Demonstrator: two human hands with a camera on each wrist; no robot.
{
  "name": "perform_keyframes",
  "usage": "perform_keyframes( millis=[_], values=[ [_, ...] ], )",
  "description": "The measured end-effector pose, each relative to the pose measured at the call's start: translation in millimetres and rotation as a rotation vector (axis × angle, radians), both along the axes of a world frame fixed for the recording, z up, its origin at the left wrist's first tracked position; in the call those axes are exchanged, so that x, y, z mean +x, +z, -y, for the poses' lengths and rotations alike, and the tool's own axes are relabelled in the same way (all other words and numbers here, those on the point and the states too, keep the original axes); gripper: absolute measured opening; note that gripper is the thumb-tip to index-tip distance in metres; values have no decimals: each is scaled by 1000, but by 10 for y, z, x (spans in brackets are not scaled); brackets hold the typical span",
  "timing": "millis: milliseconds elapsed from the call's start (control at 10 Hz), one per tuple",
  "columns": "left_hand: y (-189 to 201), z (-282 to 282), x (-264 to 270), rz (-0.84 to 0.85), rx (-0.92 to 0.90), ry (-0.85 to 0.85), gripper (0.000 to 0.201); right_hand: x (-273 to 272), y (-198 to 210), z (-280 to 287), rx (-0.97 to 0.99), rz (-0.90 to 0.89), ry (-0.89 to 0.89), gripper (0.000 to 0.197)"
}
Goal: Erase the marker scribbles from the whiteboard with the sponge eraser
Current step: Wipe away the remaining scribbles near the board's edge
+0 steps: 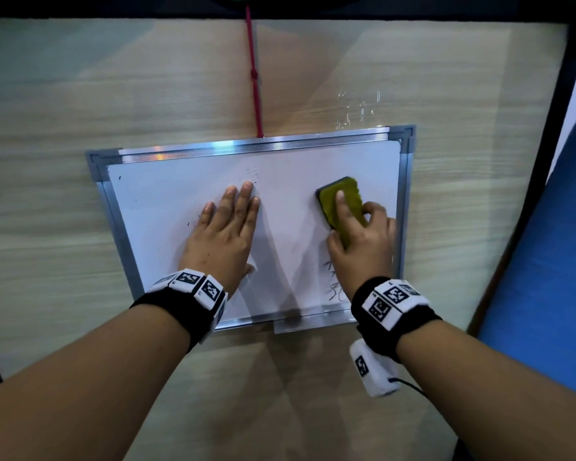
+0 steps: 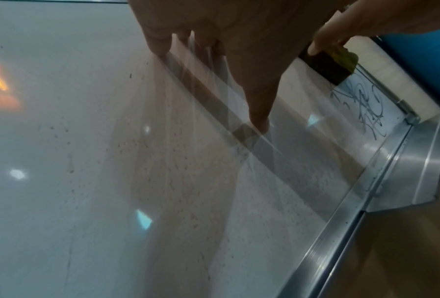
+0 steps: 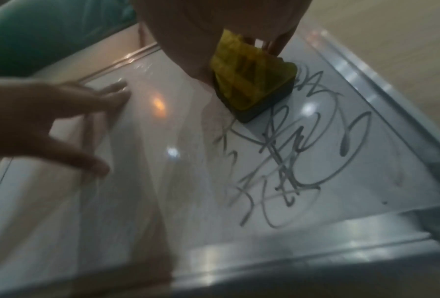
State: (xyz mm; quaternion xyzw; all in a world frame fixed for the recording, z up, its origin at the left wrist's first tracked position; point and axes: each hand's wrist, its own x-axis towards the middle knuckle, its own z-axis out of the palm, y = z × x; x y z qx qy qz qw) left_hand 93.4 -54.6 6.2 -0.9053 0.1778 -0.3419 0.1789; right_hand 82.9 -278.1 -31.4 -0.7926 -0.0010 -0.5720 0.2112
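Observation:
A small whiteboard (image 1: 167, 201) with a silver frame lies flat on the wooden table. My left hand (image 1: 228, 224) presses flat on its middle, fingers straight. My right hand (image 1: 363, 234) grips a yellow sponge eraser (image 1: 341, 199) with a dark base and holds it on the board's right side, index finger along its top. Grey marker scribbles (image 3: 297, 157) cover the board's near right corner, just below the eraser (image 3: 252, 86); in the head view only part of the scribbles (image 1: 333, 287) shows beside my right wrist. Small dark specks dot the left part of the board.
A red cord (image 1: 255, 78) runs from the table's far edge to the board's top frame. A blue seat (image 1: 546, 261) stands off the table's right edge. The wooden tabletop (image 1: 80, 94) surrounds the board on all sides.

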Motion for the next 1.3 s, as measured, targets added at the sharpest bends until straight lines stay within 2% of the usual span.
perform_keyframes(
  millis=[100, 200, 300, 400, 500, 600, 700, 800, 900, 1000, 1100, 1200, 1300],
  values=[
    [-9, 10, 10, -1, -3, -3, 113, -26, -133, 151, -31, 22, -34, 61],
    [-14, 7, 20, 9, -11, -20, 114, -24, -69, 236, 107, 6, -63, 60],
    [-12, 2, 17, 13, -22, -42, 115, -7, -5, 142, 54, 12, -65, 61],
    [-4, -1, 7, 13, -17, -28, 114, -5, -110, 79, -119, 7, -16, 62],
    [-10, 11, 9, 4, -7, -12, 113, -47, -294, 153, -15, 7, -42, 61],
    [-20, 11, 14, 15, 4, -4, 113, -44, -224, 183, 207, 11, -65, 60],
    [-18, 10, 22, 12, -8, -28, 114, 0, -87, 131, 259, -17, -57, 62],
    [-18, -5, 24, 18, -10, -27, 115, -13, -140, 114, 125, 13, -38, 60],
    [-27, -5, 18, 18, -10, -27, 115, -91, -303, 245, 148, 8, -69, 58],
    [-21, 9, 17, 14, 5, -11, 114, -85, -227, 312, 280, -4, -86, 59],
    [-8, 22, 18, 4, -1, -9, 113, -39, -108, 166, 153, 4, -43, 62],
    [-6, 10, 6, 7, -3, 0, 113, -26, -176, 66, -26, 4, 2, 63],
    [-15, 7, 0, -2, -3, -2, 113, -67, -364, 143, -85, 0, -8, 60]
  ],
)
